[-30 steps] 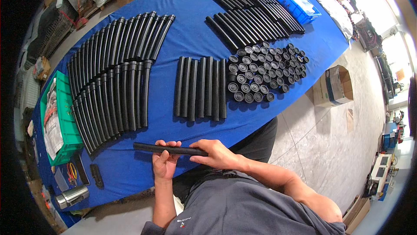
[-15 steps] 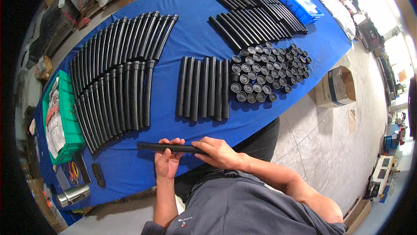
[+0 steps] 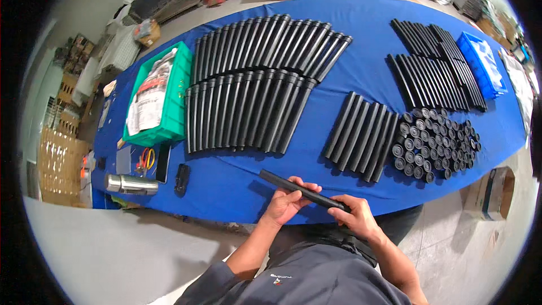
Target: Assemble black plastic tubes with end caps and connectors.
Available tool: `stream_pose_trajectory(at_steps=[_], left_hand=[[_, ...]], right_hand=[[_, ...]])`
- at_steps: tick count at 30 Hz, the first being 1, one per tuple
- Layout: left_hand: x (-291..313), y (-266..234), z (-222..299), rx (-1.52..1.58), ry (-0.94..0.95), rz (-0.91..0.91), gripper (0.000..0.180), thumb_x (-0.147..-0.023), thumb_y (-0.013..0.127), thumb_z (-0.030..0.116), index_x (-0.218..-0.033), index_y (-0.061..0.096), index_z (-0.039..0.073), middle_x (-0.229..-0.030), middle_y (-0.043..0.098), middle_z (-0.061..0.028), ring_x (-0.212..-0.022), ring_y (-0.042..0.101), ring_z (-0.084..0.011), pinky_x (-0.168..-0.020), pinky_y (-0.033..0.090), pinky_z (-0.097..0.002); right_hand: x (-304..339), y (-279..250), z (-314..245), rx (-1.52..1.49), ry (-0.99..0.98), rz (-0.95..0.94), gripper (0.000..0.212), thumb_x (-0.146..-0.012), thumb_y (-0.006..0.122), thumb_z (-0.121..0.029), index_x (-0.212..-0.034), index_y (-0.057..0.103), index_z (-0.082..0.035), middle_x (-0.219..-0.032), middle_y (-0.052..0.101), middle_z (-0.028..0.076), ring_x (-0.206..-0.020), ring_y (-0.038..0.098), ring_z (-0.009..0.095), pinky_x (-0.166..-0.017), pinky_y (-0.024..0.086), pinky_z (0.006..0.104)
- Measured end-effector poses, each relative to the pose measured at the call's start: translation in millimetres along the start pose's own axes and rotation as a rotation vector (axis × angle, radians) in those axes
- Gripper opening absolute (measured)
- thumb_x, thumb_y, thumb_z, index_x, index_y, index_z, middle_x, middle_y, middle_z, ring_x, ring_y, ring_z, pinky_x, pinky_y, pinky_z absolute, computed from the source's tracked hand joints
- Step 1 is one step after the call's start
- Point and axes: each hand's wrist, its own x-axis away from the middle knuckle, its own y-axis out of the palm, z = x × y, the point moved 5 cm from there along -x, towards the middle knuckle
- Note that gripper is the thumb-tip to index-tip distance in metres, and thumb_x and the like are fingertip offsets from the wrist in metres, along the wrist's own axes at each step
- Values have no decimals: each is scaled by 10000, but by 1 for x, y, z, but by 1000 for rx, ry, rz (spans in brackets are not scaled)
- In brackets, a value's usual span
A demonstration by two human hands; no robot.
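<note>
A black tube (image 3: 275, 179) slants across in front of me at the table's near edge, its left end farther away and bare. My left hand (image 3: 287, 202) holds it around the middle, palm up, with the thumb on the near side. Around the tube's right end my right hand (image 3: 358, 214) is closed, hiding that end. Just beyond lies a row of several loose black tubes (image 3: 361, 135), and to its right a cluster of round black end caps (image 3: 432, 144). Two rows of black tubes with wider collars at their far ends (image 3: 248, 110) lie at left centre.
A green crate (image 3: 179, 88) with printed paper stands left. Nearby are a steel flask (image 3: 132, 184), scissors with coloured handles (image 3: 148, 158) and a small black object (image 3: 182, 180). Stacked thin black tubes (image 3: 435, 76) and a blue bin (image 3: 480, 65) sit far right. An open cardboard box (image 3: 492, 193) stands on the floor.
My view has turned left, so the table's things have shifted right in the picture. The tube now slants down toward the right instead of lying nearly level. Both hands still grip it.
</note>
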Motion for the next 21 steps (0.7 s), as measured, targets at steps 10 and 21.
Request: stream_pose_trajectory(at_steps=[10,21], left_hand=[[-6,1,4,30,5,-5,271,-927,679,102,-1166,551,106,-1267,615,-191,-1298,518,-394,-1086,451,-517],[-6,2,0,37,19,-29,256,-936,666,98,-1169,559,108,-1254,629,-185,-1292,528,-378,-1097,437,-522]], right_hand=[[-4,-2,-9,178,-174,82,338,-846,754,-133,-1123,635,19,-950,652,194,-831,662,345,-705,539,382],[0,1,-10,484,-578,251,372,-822,769,-157,-1114,653,42,-826,663,173,-707,653,256,-636,504,357]])
